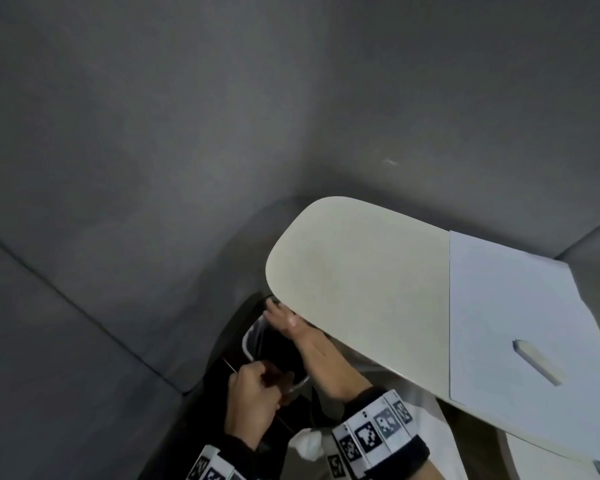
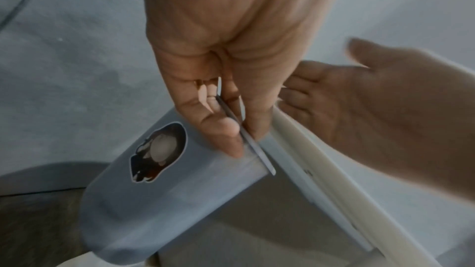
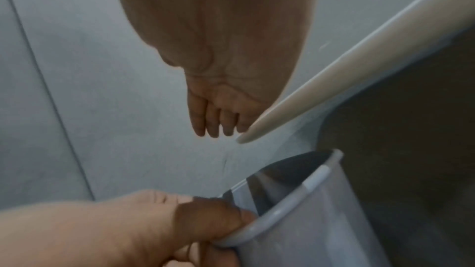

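A grey plastic waste bin [image 1: 248, 337] with a dark sticker [image 2: 159, 151] on its side stands by the table's rounded corner, its opening dark. My left hand [image 1: 267, 386] grips the near rim, thumb inside and fingers outside [image 2: 241, 129]; the right wrist view shows the same hold on the bin [image 3: 308, 220]. My right hand [image 1: 284, 317] reaches over the far side of the bin with straight fingers [image 3: 216, 127], holding nothing, close beside the cream table edge [image 3: 334, 64].
The cream table [image 1: 361, 271] overhangs the bin and carries a white paper sheet [image 1: 516, 306] with a cut-out slot. A crumpled white tissue [image 1: 307, 443] lies low near my right wrist. Grey walls close in behind and to the left.
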Action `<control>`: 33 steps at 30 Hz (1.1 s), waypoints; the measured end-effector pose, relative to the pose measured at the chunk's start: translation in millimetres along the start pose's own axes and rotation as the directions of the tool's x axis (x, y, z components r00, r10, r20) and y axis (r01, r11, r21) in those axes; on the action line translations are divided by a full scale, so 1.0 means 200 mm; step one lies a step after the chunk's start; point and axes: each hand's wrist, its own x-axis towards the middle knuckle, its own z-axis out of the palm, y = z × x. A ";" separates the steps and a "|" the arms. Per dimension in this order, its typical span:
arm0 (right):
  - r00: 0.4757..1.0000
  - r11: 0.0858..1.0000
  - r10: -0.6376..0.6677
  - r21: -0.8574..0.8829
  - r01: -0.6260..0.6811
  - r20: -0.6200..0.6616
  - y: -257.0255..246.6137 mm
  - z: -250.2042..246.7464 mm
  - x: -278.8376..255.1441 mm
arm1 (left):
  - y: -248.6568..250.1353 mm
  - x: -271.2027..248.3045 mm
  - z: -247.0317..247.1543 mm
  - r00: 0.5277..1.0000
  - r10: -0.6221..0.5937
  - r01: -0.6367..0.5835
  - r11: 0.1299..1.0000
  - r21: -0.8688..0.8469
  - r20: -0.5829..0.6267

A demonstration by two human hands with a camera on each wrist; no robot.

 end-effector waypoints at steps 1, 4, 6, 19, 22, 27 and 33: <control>1.000 0.980 -0.004 0.200 0.004 -0.001 -0.03 -0.02 -0.04 | 0.04 -0.01 -0.01 1.000 0.010 -0.010 1.000 0.001 -0.002; 0.959 0.923 0.024 0.375 0.087 -0.282 -0.02 -0.15 -0.12 | 0.08 -0.03 -0.03 0.999 0.050 -0.051 0.998 -0.023 -0.012; 0.921 0.997 0.029 0.078 0.002 -0.388 0.03 -0.23 -0.11 | 0.09 -0.04 -0.05 0.998 0.056 -0.057 0.998 -0.036 -0.029; 0.983 0.884 0.107 0.466 -0.026 -0.148 -0.11 -0.10 -0.07 | 0.03 -0.01 -0.08 0.998 0.062 -0.063 0.997 -0.042 -0.026; 0.956 0.995 0.103 0.031 -0.098 -0.274 -0.04 -0.20 -0.07 | -0.02 0.01 -0.08 0.998 0.059 -0.061 0.996 -0.061 -0.034; 0.989 0.618 0.070 -0.772 -0.148 -0.134 0.14 -0.23 -0.01 | -0.24 0.12 -0.05 0.998 -0.026 0.023 0.998 -0.066 -0.051; 0.966 0.433 -0.058 -0.878 -0.203 -0.252 0.16 -0.18 0.08 | -0.74 0.38 0.07 0.958 -0.262 0.256 0.965 -0.061 -0.114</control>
